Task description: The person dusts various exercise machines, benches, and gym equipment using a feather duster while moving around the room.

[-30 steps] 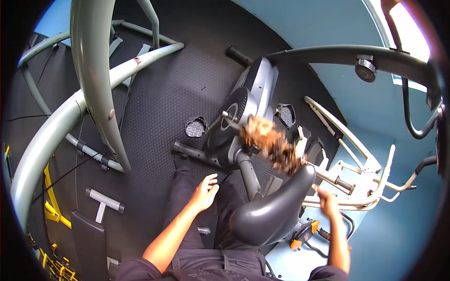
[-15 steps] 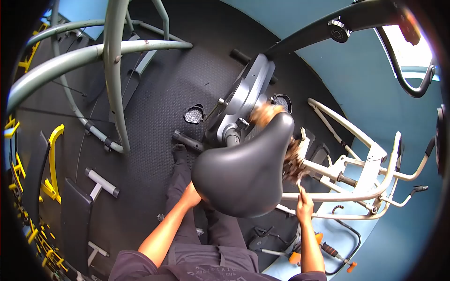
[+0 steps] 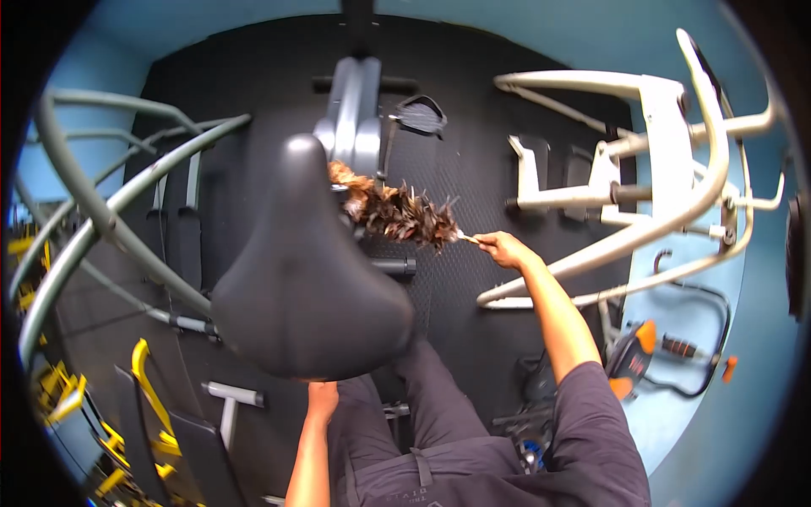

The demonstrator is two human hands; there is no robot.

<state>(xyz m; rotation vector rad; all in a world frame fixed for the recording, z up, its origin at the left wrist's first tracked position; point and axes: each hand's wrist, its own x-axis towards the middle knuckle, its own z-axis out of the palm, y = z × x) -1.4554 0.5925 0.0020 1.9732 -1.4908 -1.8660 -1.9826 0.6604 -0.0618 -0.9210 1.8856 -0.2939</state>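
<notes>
My right hand point(image 3: 504, 250) is closed round the thin handle of a feather duster point(image 3: 405, 216). The duster's brown and orange feathers reach left, beside the bike frame point(image 3: 351, 110) and just past the nose of the black bike seat point(image 3: 308, 279). Its far end is partly hidden by the seat. Below the seat's rear edge shows part of my left hand point(image 3: 322, 397); its fingers are hidden under the seat.
White-framed gym equipment point(image 3: 667, 152) stands at the right, with an orange and black machine point(image 3: 634, 359) below it. Grey curved tubes point(image 3: 93, 203) fill the left side. Yellow frames point(image 3: 152, 389) and a black pad point(image 3: 207, 452) are at lower left. One pedal point(image 3: 420, 116) sticks out right of the bike.
The view has turned, so the bike now points up the frame and the seat appears further left. The duster has come out to the seat's right side, and my right arm reaches further forward.
</notes>
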